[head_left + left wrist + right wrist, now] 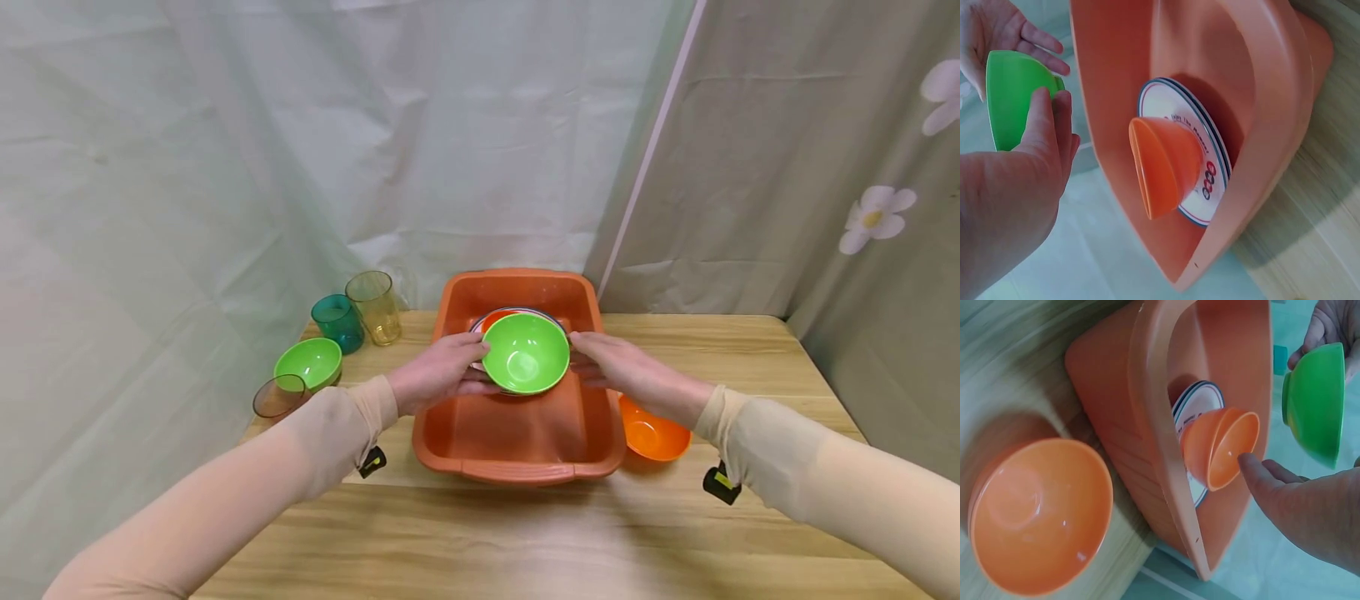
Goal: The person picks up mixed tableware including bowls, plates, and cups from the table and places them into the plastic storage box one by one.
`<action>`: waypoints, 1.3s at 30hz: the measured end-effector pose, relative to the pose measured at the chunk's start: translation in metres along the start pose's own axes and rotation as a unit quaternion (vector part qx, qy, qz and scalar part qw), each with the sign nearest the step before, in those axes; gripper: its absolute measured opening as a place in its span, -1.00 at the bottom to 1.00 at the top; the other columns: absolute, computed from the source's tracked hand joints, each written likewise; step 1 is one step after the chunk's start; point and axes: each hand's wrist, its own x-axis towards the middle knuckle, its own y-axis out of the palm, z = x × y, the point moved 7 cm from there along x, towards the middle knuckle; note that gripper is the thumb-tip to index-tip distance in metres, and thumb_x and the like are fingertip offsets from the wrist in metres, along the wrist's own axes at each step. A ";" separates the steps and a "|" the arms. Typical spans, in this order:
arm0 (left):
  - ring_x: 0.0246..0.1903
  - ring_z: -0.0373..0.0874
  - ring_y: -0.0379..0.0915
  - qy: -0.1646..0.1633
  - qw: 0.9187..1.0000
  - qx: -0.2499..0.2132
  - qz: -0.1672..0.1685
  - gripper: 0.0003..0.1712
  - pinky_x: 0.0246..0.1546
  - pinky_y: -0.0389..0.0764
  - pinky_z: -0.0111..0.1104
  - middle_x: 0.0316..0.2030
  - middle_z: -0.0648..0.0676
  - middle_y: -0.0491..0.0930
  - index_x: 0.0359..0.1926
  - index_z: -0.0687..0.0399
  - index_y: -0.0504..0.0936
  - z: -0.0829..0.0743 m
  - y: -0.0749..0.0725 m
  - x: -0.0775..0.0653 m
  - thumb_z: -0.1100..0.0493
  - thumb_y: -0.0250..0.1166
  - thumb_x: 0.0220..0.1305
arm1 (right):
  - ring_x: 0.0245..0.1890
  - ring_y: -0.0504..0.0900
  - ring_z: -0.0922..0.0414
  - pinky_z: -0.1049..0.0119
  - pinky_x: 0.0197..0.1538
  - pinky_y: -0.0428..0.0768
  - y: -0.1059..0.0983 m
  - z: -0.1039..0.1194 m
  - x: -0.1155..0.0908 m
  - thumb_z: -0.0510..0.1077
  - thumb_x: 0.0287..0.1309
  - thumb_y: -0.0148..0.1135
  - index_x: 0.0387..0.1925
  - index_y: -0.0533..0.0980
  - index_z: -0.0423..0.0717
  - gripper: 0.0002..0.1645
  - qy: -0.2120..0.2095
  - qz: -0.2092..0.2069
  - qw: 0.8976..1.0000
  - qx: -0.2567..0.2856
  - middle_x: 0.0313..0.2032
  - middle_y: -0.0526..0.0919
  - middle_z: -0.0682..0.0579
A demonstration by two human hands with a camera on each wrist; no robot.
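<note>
A green bowl point(527, 354) is held up over the orange-brown basin point(517, 471), its inside facing the head camera. My left hand point(446, 372) grips its left side, fingers on the outer wall and thumb near the rim. Just off the bowl's right side, my right hand point(626, 371) has its fingers extended; the right wrist view shows a gap between them and the green bowl point(1316, 406). Below, inside the basin, orange bowls point(1200, 450) appear nested on a stack of white plates point(1200, 181) with dark rims.
Right of the basin, an orange bowl point(654, 433) stands on the wooden table point(480, 542). At left are another green bowl point(309, 363), a teal cup point(339, 323), a yellow cup point(375, 308) and a brownish clear cup point(279, 397). A curtain point(487, 142) hangs behind.
</note>
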 end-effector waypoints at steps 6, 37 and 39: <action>0.13 0.21 0.56 -0.004 1.000 0.013 -0.016 -0.37 0.09 0.64 -0.14 0.31 0.45 0.36 0.58 0.37 -0.05 -0.004 -0.010 0.006 0.23 -0.15 0.65 | 0.46 0.25 -0.25 -0.17 0.49 0.15 -0.008 0.001 -0.008 0.24 0.58 -0.12 0.60 0.04 -0.19 -0.15 0.007 -0.005 0.999 -0.053 0.53 0.18 -0.19; -0.20 0.03 0.61 -0.036 0.986 0.150 -0.070 -0.58 0.05 0.67 -0.14 -0.10 0.26 0.47 0.25 0.50 0.35 -0.028 -0.047 0.059 0.30 -0.21 0.59 | 0.60 -0.17 -0.13 -0.21 0.52 0.03 0.009 0.019 -0.037 0.49 0.38 -0.01 0.65 -0.03 0.04 0.07 -0.156 -0.033 0.866 -0.474 0.62 -0.09 0.01; -0.21 0.06 0.63 -0.040 0.981 0.173 -0.072 -0.61 -0.07 0.72 -0.22 -0.14 0.24 0.48 0.21 0.50 0.38 -0.028 -0.047 0.063 0.31 -0.20 0.58 | 0.61 -0.19 -0.10 -0.17 0.53 0.01 0.012 0.018 -0.038 0.49 0.38 -0.01 0.65 -0.03 0.06 0.06 -0.158 -0.030 0.857 -0.490 0.62 -0.11 0.04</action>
